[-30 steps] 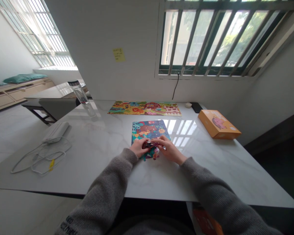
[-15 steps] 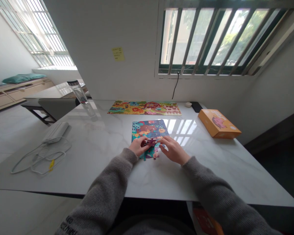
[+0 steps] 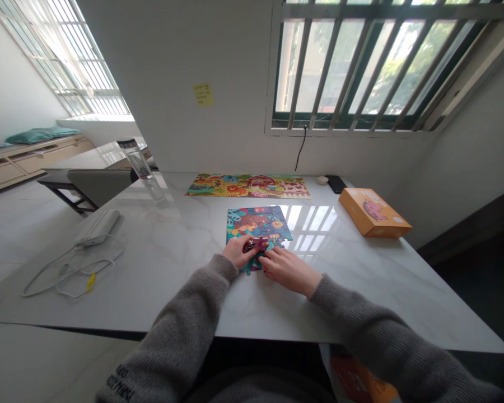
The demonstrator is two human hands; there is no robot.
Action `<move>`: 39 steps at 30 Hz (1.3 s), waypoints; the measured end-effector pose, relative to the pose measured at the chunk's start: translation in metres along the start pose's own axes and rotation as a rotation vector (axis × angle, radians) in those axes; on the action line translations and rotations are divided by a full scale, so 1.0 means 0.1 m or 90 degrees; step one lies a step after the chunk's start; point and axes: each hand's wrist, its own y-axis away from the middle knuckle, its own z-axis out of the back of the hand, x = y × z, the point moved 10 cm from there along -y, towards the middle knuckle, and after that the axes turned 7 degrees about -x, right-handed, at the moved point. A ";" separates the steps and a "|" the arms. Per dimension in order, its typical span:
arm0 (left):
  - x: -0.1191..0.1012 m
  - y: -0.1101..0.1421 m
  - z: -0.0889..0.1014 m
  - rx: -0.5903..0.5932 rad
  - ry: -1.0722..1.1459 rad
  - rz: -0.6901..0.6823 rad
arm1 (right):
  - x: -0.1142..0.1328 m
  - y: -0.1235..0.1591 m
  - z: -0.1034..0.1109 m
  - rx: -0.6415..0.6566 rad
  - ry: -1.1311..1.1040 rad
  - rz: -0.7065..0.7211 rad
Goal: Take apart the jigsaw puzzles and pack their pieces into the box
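Note:
A partly joined jigsaw puzzle (image 3: 262,221) in dark blue, brown and teal lies flat on the white marbled table (image 3: 180,280). My left hand (image 3: 237,252) rests over its left side, thumb and fingers closed on purple puzzle pieces (image 3: 259,243) held just above the picture. My right hand (image 3: 289,270) lies over the puzzle's lower right part, its fingers bent and drawn together close to the left thumb. Whatever is under or between those right fingertips is hidden. The puzzle's right edge shows open tabs and gaps.
Behind the puzzle lies a long farm-animal picture strip (image 3: 247,186). An orange box (image 3: 373,212) and a black phone (image 3: 336,183) are on the right. On the left are a clear bottle (image 3: 138,162) and a white power strip (image 3: 96,226) with its looped cable (image 3: 73,280).
My right hand has moved slightly left and down, and its fingers have drawn together over the puzzle's lower edge. My left hand still holds the purple pieces in place.

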 end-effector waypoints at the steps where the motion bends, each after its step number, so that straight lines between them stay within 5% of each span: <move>1: -0.01 0.00 0.00 -0.001 -0.001 0.000 | 0.00 0.00 0.00 0.001 -0.003 0.000; 11: -0.07 0.00 0.06 -0.012 -0.001 -0.001 | 0.23 -0.01 -0.05 0.014 0.159 -0.029; 18: 0.00 -0.02 0.04 -0.021 -0.021 0.002 | 0.14 -0.07 -0.10 -0.014 0.120 -0.036; 27: 0.01 -0.02 0.03 -0.022 -0.014 -0.003 | -0.24 0.01 -0.11 -0.130 -0.113 -0.051; 35: -0.07 -0.01 0.05 -0.029 -0.021 -0.020 | -0.85 0.24 -0.18 -0.221 -0.575 -0.443; 39: -0.10 0.01 0.05 -0.020 -0.003 -0.014 | -0.86 0.24 -0.17 -0.241 -0.785 -0.475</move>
